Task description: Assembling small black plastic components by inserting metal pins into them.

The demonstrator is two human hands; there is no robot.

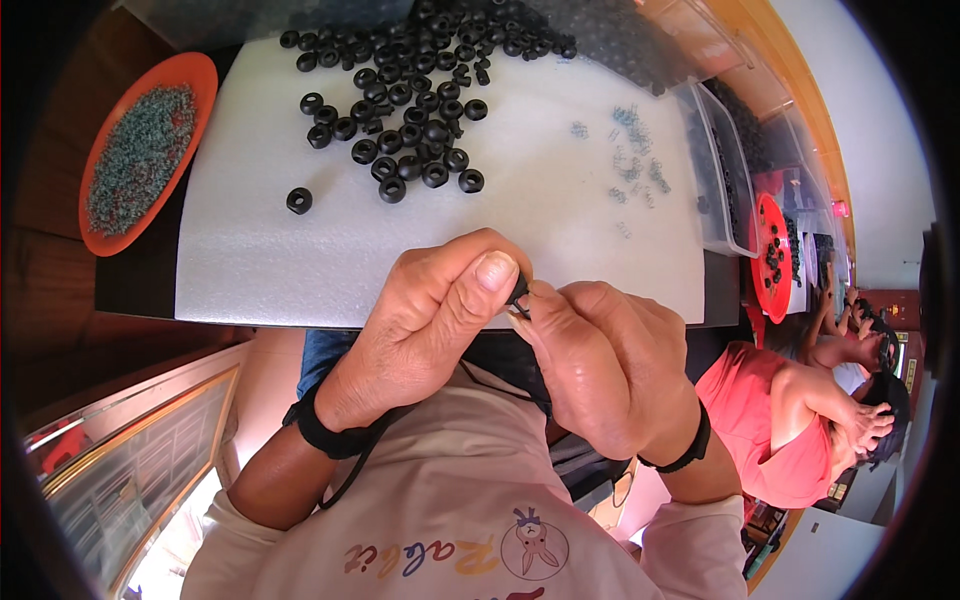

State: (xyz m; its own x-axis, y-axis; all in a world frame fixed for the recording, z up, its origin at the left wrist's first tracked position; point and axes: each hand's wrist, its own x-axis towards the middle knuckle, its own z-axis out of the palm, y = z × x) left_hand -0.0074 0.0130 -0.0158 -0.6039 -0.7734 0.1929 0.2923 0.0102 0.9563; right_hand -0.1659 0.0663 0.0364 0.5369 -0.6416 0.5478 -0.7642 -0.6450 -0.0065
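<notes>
My left hand (432, 318) is closed, with thumb and forefinger pinching a small round black plastic part (518, 291) just over the near edge of the white sheet. My right hand (612, 362) meets it there, its thumb and fingertip pinched against the part's right side. Whatever those right fingertips grip is mostly hidden. Beyond my hands lies a spread of round black plastic parts with holes (393, 190), piled thicker toward the back. Small metal springs (628, 165) are scattered at the right of the sheet.
An orange plate (205, 95) heaped with springs stands at the left. Clear plastic bins (745, 235) line the back and right, holding black parts. Farther right are a red plate (765, 300) and a seated person in a red top (745, 410), with others beyond.
</notes>
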